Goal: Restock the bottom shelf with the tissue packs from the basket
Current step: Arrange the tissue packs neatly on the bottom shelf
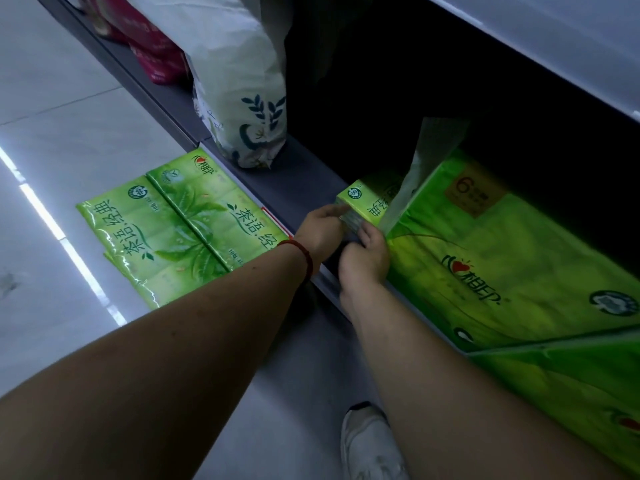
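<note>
Shoe [372, 445]: white, nearest, on the grey floor [52, 98].
Hands: left hand [320, 230] and right hand [365, 256] both closed around a small green tissue pack [363, 200], one on each side of its near end.
Tissue pack: on the bottom shelf [298, 178], tight against the large green pack [502, 258].
Handling: likely light, soft, film-wrapped and slippery; hold it by both sides.
Floor packs [173, 230]: two green ones lie flat, touching the shelf edge.
Shelf room: dark gap behind; a white bag [239, 81] and red packs [152, 46] stand farther along.
Basket: not in view.
</note>
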